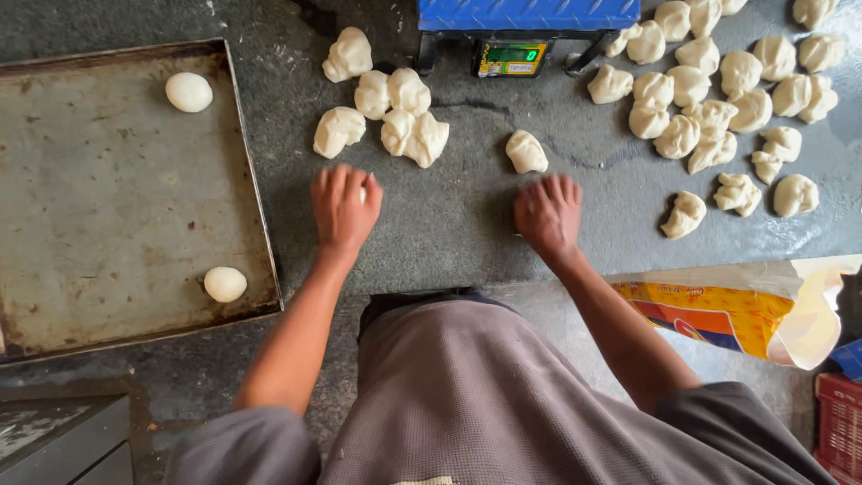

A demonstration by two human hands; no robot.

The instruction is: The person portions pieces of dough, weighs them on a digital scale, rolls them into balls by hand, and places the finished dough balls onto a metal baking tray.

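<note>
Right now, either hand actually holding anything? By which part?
Neither grips. The left hand lies palm-down over a dough piece, only a white sliver showing at its fingers. The right hand is palm-down on the counter; anything beneath is hidden.

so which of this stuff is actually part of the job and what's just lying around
In use: left hand and right hand palm-down on the grey stone counter; rough white dough lumps; smooth dough balls on the worn metal tray.
Lying about: blue scale; yellow paper sack; red crate.
</note>
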